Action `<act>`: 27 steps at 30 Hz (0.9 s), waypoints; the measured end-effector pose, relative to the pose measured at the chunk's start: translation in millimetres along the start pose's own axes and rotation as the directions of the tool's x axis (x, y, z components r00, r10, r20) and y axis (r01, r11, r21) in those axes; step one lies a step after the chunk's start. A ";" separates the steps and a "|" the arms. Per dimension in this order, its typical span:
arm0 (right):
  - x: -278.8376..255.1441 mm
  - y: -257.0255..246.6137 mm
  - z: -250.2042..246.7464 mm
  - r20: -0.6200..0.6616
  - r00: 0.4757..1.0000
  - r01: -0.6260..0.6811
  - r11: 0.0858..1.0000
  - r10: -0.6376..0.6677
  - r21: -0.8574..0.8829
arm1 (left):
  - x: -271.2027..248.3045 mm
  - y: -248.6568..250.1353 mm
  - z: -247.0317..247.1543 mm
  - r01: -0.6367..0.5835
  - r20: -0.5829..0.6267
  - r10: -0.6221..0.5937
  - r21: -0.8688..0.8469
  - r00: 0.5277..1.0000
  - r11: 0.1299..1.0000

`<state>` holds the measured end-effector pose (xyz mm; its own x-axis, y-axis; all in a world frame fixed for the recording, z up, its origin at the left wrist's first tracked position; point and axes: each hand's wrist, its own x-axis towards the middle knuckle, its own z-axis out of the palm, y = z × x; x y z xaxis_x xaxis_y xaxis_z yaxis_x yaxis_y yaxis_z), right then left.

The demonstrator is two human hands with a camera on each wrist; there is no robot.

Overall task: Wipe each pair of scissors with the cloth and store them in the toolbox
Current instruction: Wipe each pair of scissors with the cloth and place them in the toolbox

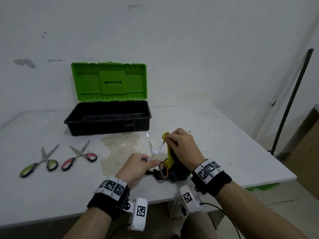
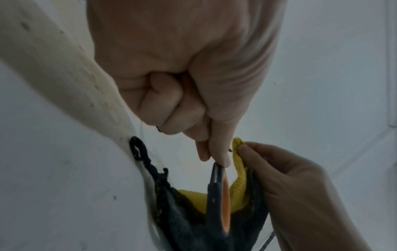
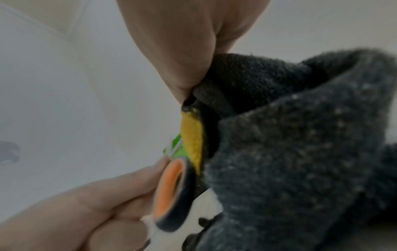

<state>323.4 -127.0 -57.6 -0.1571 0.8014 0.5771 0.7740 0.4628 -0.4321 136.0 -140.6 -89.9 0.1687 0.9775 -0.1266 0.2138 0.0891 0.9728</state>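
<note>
My left hand [image 1: 140,165] grips the orange-handled scissors [image 1: 164,169] by one handle, blades spread and pointing away from me; the orange handle loop [image 2: 223,203] [image 3: 171,190] hangs free. My right hand [image 1: 181,145] pinches the yellow and dark grey cloth [image 1: 170,161] [image 2: 238,185] [image 3: 300,152] around one blade [image 1: 159,148]. The other blade [image 1: 149,144] stands bare. The toolbox [image 1: 107,118] stands open at the back with its green lid [image 1: 108,81] upright. Green-handled scissors [image 1: 39,163] and pink-handled scissors [image 1: 78,156] lie on the table to the left.
The white table [image 1: 51,190] has a pale stain [image 1: 119,149] in front of the toolbox. Its right edge is close to my right wrist. A dark rod [image 1: 291,102] leans against the wall at the right.
</note>
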 end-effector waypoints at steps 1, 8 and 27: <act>-3.4 -5.3 1.0 0.026 0.998 0.052 0.999 -0.052 0.005 | -1.6 1.9 0.0 -0.004 0.005 0.004 -0.004 1.000 1.000; -10.5 -4.1 13.3 0.170 0.982 0.100 0.992 -0.086 -0.075 | -0.2 -0.2 -1.4 -0.020 0.018 0.019 0.050 1.000 0.999; 9.2 -3.3 -10.9 0.104 0.993 -0.031 0.986 0.048 -0.162 | 0.6 1.9 -12.8 -0.094 0.008 0.096 0.309 0.995 0.946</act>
<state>326.0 -125.3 -43.4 -0.1822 0.8579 0.4804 0.8675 0.3703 -0.3321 124.2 -137.3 -85.7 0.1967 0.9799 -0.0339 0.4837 -0.0670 0.8726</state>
